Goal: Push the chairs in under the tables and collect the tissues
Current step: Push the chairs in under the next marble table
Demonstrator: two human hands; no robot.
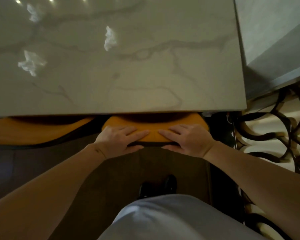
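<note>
Big pale marble-veined table (145, 80) fills the upper view, glossy and catching ceiling lights. Tucked under its near edge is the orange padded chair with a dark trim (152, 125), seat already hidden beneath the slab, only the top of the backrest showing. A second orange chair (33, 130) sits just beside it on the left, also under the edge.

Both hands are on that backrest now. The left hand (119, 139) lies fingers-forward over the top with the thumb hooked beneath the dark rim, and the right hand (187, 138) mirrors it, so each one grips the backrest, fingertips nearly meeting in the middle. Good place to hold: the top rail is stiff under the padding and gives an even, two-sided push. The chair looks solid and fairly heavy, and it seems close to fully in.

Then the small stuff! Three crumpled white tissues lie on the table, well apart: one tissue near the left (30, 64), one in the middle (109, 38), one at the far left corner (33, 13). Featherlight and soft, they will pinch up easily, though a polished top may let them slide. None is collected yet.
</note>
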